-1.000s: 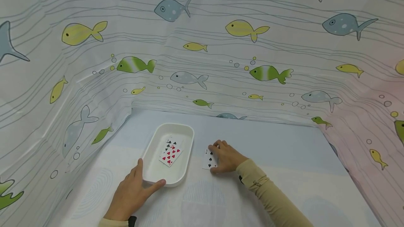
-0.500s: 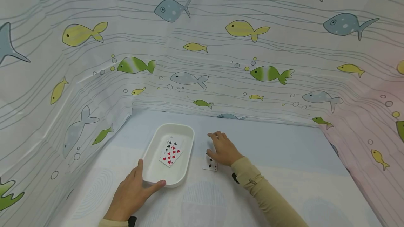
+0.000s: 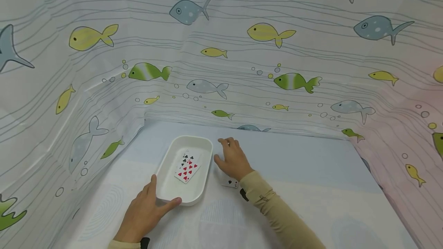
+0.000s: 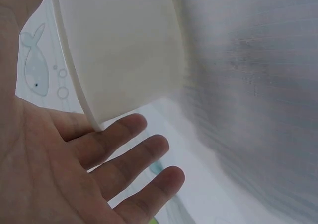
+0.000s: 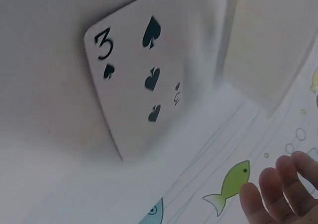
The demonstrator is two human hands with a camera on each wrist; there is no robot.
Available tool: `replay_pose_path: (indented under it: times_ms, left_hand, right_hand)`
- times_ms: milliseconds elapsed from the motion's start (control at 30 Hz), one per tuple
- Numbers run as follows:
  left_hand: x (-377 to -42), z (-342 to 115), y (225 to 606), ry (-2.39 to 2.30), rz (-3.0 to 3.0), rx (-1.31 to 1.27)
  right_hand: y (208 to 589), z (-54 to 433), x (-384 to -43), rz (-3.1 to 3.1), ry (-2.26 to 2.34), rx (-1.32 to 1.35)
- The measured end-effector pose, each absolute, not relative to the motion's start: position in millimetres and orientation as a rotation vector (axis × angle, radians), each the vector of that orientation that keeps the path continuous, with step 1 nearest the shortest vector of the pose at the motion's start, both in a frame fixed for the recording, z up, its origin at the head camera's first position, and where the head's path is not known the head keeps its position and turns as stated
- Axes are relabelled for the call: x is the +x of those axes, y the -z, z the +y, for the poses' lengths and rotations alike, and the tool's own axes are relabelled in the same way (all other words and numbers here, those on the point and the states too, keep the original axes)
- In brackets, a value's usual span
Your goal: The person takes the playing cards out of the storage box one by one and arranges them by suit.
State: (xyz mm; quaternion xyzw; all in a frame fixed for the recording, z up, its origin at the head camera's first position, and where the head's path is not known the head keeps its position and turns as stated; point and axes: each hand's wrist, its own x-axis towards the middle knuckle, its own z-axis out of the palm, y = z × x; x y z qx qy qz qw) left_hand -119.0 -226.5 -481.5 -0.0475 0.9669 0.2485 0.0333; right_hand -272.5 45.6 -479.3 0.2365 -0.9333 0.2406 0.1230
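Note:
A white rectangular tray holds a few playing cards, a hearts card lying over a clubs card. My left hand spans the tray's near left corner, thumb and index finger touching the rim; in the left wrist view its other fingers extend loosely beside the tray's wall. To the right of the tray, a three of spades lies face up on the table. My right hand hovers over it with nothing held, fingers spread toward the tray, and hides most of the card in the head view.
The tabletop has a pale cloth with light blue patterns. A white curtain printed with fish encloses the table at the back, left and right.
My right hand has let go of the three of spades and moved up and left toward the tray's right side. The card stays on the table; the left hand has not moved.

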Motion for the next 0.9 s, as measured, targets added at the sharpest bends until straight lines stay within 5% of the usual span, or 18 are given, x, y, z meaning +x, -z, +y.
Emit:
replay_pose_path:
  times_ms: [900]
  left_hand:
    - [-118,-228,482,-0.771,2.997,-0.130]
  right_hand:
    - [475,-30,-270,-2.823,-0.702,0.791]
